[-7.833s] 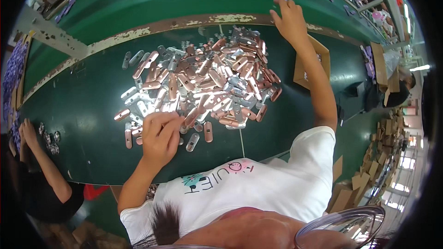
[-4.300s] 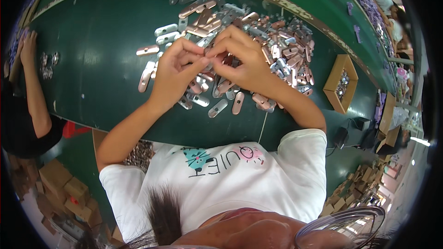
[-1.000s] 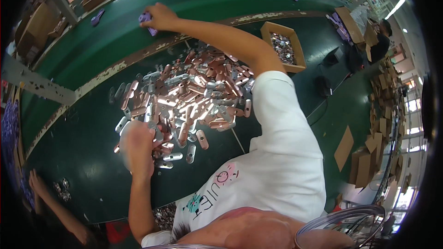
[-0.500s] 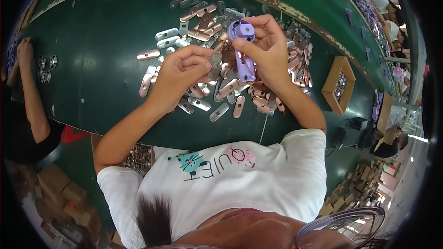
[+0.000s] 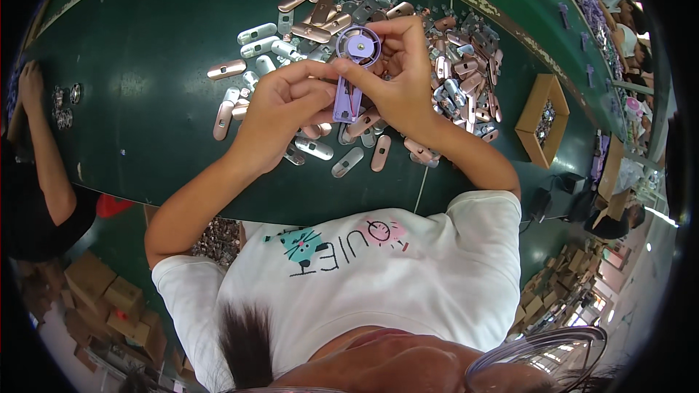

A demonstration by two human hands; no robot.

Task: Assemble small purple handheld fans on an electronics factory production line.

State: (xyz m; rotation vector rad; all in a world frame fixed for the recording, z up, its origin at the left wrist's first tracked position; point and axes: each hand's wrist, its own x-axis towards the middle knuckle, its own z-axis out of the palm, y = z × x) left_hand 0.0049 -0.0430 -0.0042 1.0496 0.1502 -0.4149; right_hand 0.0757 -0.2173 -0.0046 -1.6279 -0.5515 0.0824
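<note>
My right hand [image 5: 403, 76] holds a purple handheld-fan housing [image 5: 348, 106], with the thumb at the base of its round ring. The ring end points away from me, and red wire shows inside the narrow handle. Close against the handle's left side is my left hand [image 5: 287, 102], its fingers curled and pinched together. Whatever lies in those fingertips is hidden. Beneath and behind both hands spreads a pile of oblong metal plates, some silver [image 5: 257, 33] and some copper-coloured [image 5: 226, 69], each with a small square hole.
An open cardboard box [image 5: 529, 140] of small metal parts stands on the green table [image 5: 156, 116] to the right. At far left a co-worker's forearm [image 5: 47, 142] rests by several shiny rings [image 5: 64, 118]. A raised green ledge [image 5: 502, 0] runs along the back.
The fan housing has shifted left and turned, with its ring now facing up more. My left hand has come up to its handle, and the grey rounded piece in its fingers is now hidden.
</note>
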